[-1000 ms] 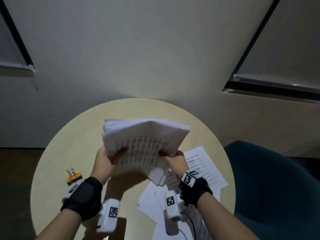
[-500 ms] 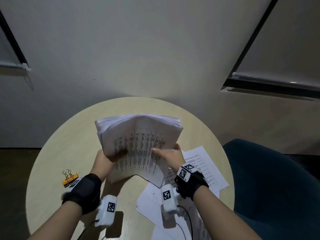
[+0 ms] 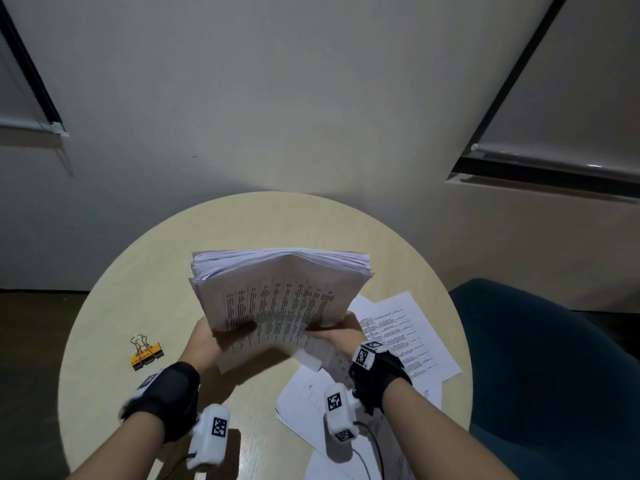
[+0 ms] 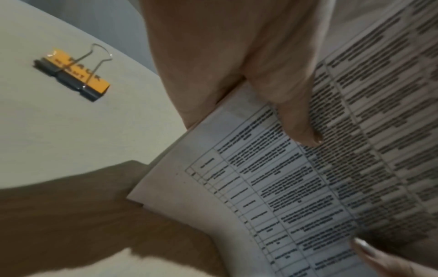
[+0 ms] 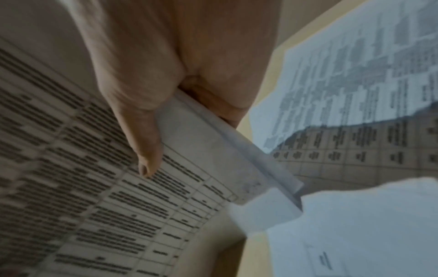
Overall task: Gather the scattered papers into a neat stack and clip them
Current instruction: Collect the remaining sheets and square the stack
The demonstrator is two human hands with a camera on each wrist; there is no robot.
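White paper stack (image 3: pixel 280 299) stands tilted above round table (image 3: pixel 138 289), long axis up-and-away, pinched by my L hand (image 3: pixel 204 341) & R hand (image 3: pixel 341 336), thumbs in front; back fingers hidden. Print too blurred to read. Binder clip (image 3: pixel 146 351) lies left of L fingers.

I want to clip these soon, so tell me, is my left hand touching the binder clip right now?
Apart. In the left wrist view the binder clip lies alone on the table, with bare tabletop between it and the left hand, which grips the paper stack.
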